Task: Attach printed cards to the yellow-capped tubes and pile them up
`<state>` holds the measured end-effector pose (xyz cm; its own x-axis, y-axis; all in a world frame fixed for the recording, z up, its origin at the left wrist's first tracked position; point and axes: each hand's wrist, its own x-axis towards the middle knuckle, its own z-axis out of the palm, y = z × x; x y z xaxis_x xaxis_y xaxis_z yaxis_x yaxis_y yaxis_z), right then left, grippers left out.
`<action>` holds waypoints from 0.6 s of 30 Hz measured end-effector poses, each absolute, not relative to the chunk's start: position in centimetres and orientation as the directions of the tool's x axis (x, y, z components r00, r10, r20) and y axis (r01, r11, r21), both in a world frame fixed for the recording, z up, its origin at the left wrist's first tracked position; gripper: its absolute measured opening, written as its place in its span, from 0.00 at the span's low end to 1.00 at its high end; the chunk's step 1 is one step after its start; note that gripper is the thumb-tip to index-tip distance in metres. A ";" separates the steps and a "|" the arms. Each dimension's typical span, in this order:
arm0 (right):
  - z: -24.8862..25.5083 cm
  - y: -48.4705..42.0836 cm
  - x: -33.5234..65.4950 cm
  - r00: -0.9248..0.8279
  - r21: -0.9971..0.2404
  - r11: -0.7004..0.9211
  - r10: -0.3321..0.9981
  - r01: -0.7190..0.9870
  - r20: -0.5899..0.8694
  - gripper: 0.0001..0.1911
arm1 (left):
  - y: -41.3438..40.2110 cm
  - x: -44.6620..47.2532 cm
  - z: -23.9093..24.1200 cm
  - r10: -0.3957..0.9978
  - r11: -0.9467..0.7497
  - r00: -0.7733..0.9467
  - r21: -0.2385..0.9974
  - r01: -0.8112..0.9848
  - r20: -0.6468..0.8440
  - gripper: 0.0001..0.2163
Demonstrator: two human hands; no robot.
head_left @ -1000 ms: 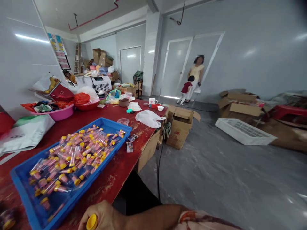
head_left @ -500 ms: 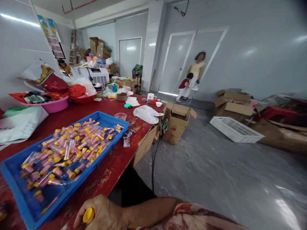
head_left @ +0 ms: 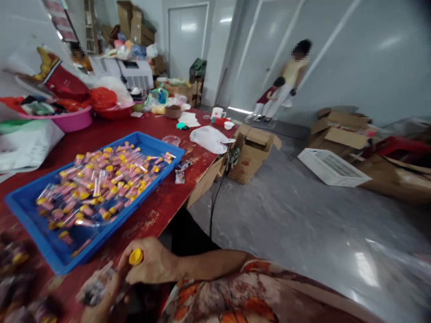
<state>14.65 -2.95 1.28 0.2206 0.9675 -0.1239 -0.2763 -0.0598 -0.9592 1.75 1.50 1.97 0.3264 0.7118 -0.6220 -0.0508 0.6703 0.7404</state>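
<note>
My right hand (head_left: pixel 151 262) is closed in a fist near the table's front edge. A round yellow cap (head_left: pixel 136 257), like those on the tubes in the tray, shows between its thumb and fingers; whatever is below the cap is hidden in the palm. Just left of it, my left hand (head_left: pixel 104 305) is closed around a whitish, see-through, plastic-looking item (head_left: pixel 94 287), blurred by motion. Beyond both hands lies a blue tray (head_left: pixel 134 202) with many clear tubes (head_left: pixel 97 184) holding pink contents under yellow caps.
Dark, blurred items (head_left: pixel 23 287) lie on the red table (head_left: pixel 161 202) at lower left. A white plastic bag (head_left: pixel 210 138), small packets (head_left: pixel 180 176) and a pink basin (head_left: pixel 74 120) are farther back. Cardboard boxes (head_left: pixel 251 157) and a white crate (head_left: pixel 332 168) stand on the floor. Two people stand by the wall.
My left hand has come into view at the bottom with the see-through item. My right hand appears slightly higher and farther right, still holding the yellow cap. The camera has tilted down.
</note>
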 end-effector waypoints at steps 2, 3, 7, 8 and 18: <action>1.9 -3.7 14.9 0.263 -0.959 -0.061 0.955 -0.277 -0.137 0.11 | 1.0 1.9 2.4 0.692 0.702 0.370 0.697 -0.147 -0.620 0.25; 2.2 -4.1 15.1 0.293 -0.955 -0.069 0.943 -0.288 -0.157 0.11 | 0.7 2.1 2.7 0.716 0.682 0.375 0.705 -0.193 -0.589 0.26; 2.2 -4.7 17.1 0.300 -0.934 -0.112 0.928 -0.340 -0.221 0.11 | 0.5 3.4 3.3 0.727 0.655 0.447 0.722 -0.224 -0.521 0.17; 1.9 -4.8 17.5 0.311 -0.938 -0.110 0.925 -0.330 -0.218 0.11 | 0.6 3.6 3.1 0.724 0.659 0.445 0.719 -0.222 -0.526 0.16; 1.3 -5.3 19.1 0.362 -0.949 -0.121 0.905 -0.290 -0.226 0.11 | 0.8 5.2 2.2 0.693 0.694 0.448 0.691 -0.202 -0.565 0.15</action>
<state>19.12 -5.31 1.34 0.3617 0.9045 -0.2258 -0.2899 -0.1211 -0.9494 5.20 0.84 2.16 0.4484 0.6927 -0.5649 -0.2020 0.6941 0.6909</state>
